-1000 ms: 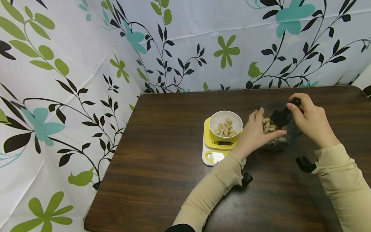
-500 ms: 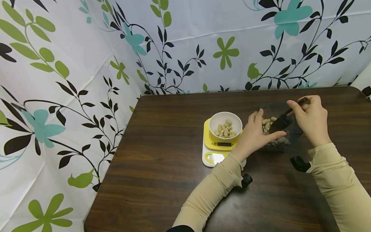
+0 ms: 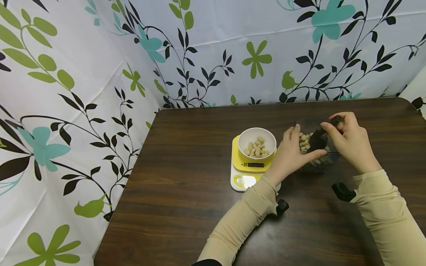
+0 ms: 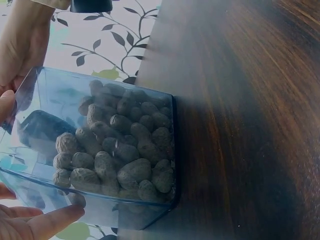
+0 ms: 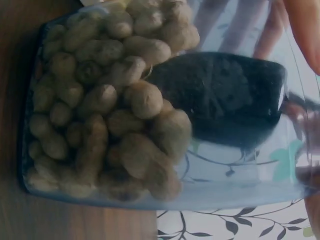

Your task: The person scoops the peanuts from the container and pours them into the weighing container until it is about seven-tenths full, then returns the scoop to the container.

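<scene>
At the right of the head view, a clear plastic box with square corners (image 4: 60, 82) holds tan peanuts in shells (image 4: 115, 150). The right hand (image 3: 351, 138) curls its fingers snugly around a flat black scoop (image 3: 317, 141), its wide end down by the nuts. The left hand (image 3: 293, 149) is spread wide, straight fingers touching the box. Near the middle, a round white bowl of peanuts (image 3: 254, 132) sits on a yellow-and-white scale (image 3: 237, 162).

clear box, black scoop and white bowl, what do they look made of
The box: likely glossy plastic, maybe glass; peanuts show through its shiny walls. The scoop: perhaps plastic, evenly black, little shine from above. The bowl: smooth, plain white; plastic or ceramic, can't tell.
</scene>
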`<act>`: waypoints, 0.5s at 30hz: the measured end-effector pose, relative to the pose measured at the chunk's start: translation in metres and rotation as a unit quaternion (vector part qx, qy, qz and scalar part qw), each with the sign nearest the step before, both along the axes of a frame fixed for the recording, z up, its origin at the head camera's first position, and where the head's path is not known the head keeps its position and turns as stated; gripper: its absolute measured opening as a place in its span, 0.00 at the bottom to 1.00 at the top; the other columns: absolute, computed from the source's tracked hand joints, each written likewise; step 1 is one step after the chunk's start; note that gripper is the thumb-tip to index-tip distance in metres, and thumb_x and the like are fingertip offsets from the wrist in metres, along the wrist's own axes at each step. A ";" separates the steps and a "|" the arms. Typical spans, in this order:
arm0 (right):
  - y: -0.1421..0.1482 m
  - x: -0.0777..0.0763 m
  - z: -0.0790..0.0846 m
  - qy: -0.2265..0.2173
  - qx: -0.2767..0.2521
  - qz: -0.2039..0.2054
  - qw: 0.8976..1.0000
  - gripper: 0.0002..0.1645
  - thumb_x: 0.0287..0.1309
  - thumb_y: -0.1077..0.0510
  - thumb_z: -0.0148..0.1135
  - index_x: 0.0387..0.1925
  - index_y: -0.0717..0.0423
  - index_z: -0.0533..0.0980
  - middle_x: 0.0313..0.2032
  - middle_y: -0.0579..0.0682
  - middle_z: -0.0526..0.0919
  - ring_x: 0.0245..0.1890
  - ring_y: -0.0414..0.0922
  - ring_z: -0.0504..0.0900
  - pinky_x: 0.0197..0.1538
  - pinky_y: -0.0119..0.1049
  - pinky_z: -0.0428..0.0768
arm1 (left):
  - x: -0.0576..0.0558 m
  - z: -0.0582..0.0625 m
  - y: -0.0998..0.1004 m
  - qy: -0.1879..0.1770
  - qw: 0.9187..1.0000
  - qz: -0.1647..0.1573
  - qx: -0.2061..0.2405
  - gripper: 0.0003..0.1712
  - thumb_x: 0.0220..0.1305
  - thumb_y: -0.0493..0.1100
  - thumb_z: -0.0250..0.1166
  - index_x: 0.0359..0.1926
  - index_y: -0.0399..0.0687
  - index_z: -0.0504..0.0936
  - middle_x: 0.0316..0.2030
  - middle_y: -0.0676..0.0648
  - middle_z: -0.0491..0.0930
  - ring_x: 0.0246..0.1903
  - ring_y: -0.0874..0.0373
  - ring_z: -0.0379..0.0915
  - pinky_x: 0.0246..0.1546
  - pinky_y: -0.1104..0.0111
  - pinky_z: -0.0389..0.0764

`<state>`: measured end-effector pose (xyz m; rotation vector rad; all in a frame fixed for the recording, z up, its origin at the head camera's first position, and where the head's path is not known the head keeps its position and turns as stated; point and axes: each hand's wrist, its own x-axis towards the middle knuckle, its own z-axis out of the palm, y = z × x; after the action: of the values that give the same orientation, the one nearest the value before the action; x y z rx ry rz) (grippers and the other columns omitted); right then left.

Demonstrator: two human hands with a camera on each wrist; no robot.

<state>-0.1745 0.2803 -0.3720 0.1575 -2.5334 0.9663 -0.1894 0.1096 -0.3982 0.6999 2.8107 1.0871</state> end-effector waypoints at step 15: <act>0.009 0.004 -0.007 -0.054 -0.006 0.058 0.997 0.19 0.69 0.56 0.46 0.54 0.64 0.62 0.22 0.46 0.75 0.26 0.16 0.70 0.20 0.28 0.69 | 0.000 -0.002 -0.001 0.011 1.000 -0.001 0.005 0.55 0.54 0.70 0.59 0.73 0.54 0.45 0.70 0.45 0.54 0.66 0.57 0.59 0.60 0.68 0.71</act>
<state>-0.1703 0.2891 -0.3792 0.2579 -2.6409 1.0620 -0.1899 0.1089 -0.4004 0.7208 2.8246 1.1014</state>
